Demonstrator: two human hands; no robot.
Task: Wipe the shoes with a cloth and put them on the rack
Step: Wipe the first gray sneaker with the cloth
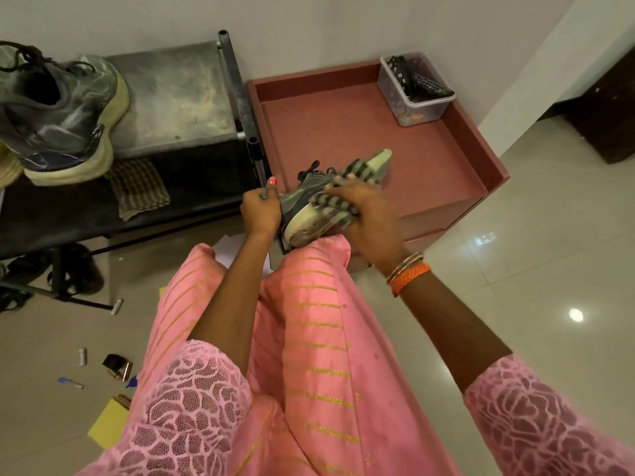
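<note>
Person is sitting, working above the knees. Left hand (260,211) is gripping the grey shoe (305,197) at its near-left upper, thumb on top, fingers curled around the side. Right hand (362,214) is pressing the striped cloth (338,209) flat against the pale sole, fingers closed over the fabric.

Shoe is lying on its side, sole facing right and near; long axis is running from near-left to far-right, with the far end projecting over the red tray (481,156).

Second shoe (65,111) is already sitting on the rack (178,94) at far left, with a folded cloth (139,188) on the shelf below.

Judgement: wiping is under way. The rack is lying left of both hands, nearer the left hand, so placement should go leftward.
</note>
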